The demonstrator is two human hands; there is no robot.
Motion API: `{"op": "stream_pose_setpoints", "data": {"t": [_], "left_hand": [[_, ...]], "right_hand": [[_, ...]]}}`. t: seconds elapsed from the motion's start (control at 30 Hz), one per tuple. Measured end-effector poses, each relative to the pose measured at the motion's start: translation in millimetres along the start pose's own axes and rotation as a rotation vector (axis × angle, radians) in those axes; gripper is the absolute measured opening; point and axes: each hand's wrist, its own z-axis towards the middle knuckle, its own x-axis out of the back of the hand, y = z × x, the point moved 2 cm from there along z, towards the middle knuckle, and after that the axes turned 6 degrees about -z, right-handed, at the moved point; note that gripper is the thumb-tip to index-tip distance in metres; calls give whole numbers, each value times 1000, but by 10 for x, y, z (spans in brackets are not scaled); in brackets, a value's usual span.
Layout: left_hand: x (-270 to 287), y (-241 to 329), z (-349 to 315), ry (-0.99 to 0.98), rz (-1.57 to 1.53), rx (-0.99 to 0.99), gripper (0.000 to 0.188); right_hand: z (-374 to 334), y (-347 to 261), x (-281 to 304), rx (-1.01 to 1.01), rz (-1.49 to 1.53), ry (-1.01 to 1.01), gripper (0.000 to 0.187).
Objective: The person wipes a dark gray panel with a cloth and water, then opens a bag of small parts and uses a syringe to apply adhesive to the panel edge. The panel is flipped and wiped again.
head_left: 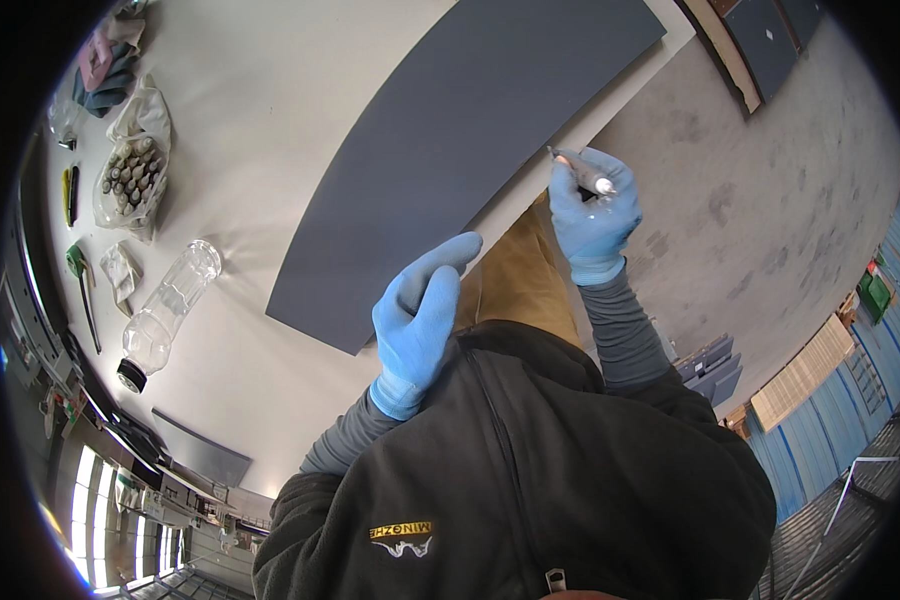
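Observation:
A long dark grey panel (440,150) lies flat on the white table in front of me. My right hand (595,215), in a light blue glove, is closed around a slim marker-like tube (592,178). The tube is greyish with a pale end and a narrow dark tip, which points toward the panel's near edge; its exact kind is unclear. By the panel's near left part, my left hand (415,310) is gloved in blue too. Its index finger is stretched out and the thumb stands apart, with nothing seen in it.
To the left on the white table (240,120) are a clear plastic bottle (170,305) lying down, a clear bag of several similar tubes (132,180), a green-headed tool (78,262) and gloves (108,85). Grey concrete floor (730,190) lies to the right, with stacked panels (710,370).

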Motion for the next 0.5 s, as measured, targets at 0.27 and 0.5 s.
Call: {"op": "stream_pose_setpoints", "data": {"t": [0.27,0.5], "left_hand": [[-40,11,22,-15,-1,9,34],[-67,5,40,-19,19,17,34]], "right_hand": [[-22,-50,61,-392,461,-38,27],[-258,-128,-16,-774,660,-71,24]]}}
